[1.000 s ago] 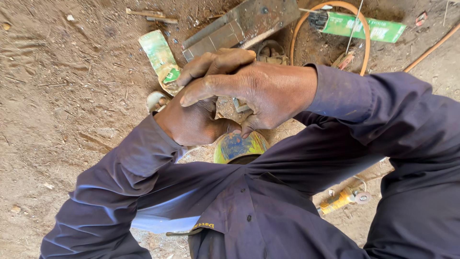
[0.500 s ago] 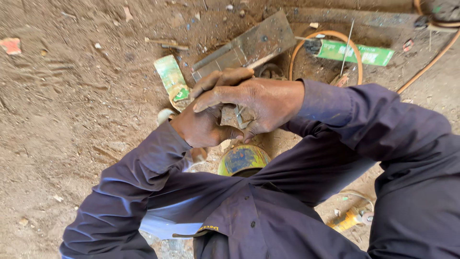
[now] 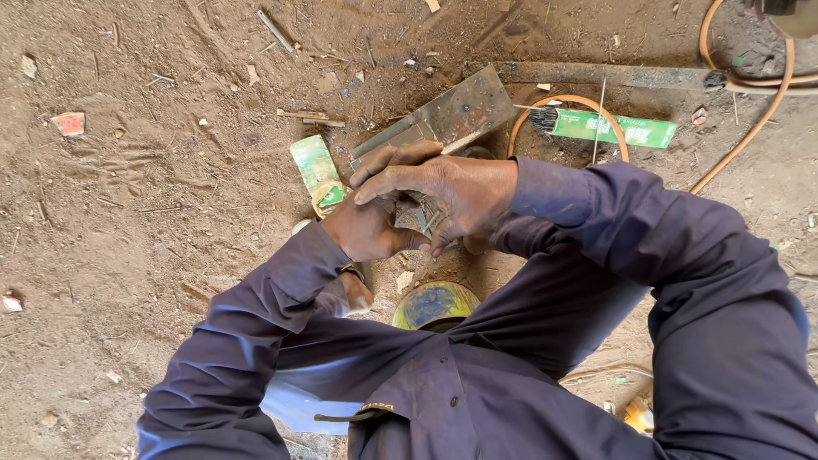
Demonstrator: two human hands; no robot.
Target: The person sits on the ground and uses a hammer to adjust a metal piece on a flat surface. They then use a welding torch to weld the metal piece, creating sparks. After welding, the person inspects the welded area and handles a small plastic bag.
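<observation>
The right hand [image 3: 443, 192] is curling loosely over the left hand [image 3: 371, 232], which is closing around a small metal piece [image 3: 423, 218], mostly hidden. Both are working just below the grey metal plate [image 3: 452, 115], above the yellow can [image 3: 434, 305] on the dirt floor [image 3: 128, 196].

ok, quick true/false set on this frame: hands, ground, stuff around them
1. Both hands, left hand and right hand, are together over the dirt ground. True.
2. The flat metal plate lies beyond the hands. True.
3. The green packet sits in the person's lap. False: it lies on the ground beside the orange hose.
4. The sleeves are bright red. False: dark navy.
5. The floor is clean tile. False: dirt strewn with scraps.
</observation>
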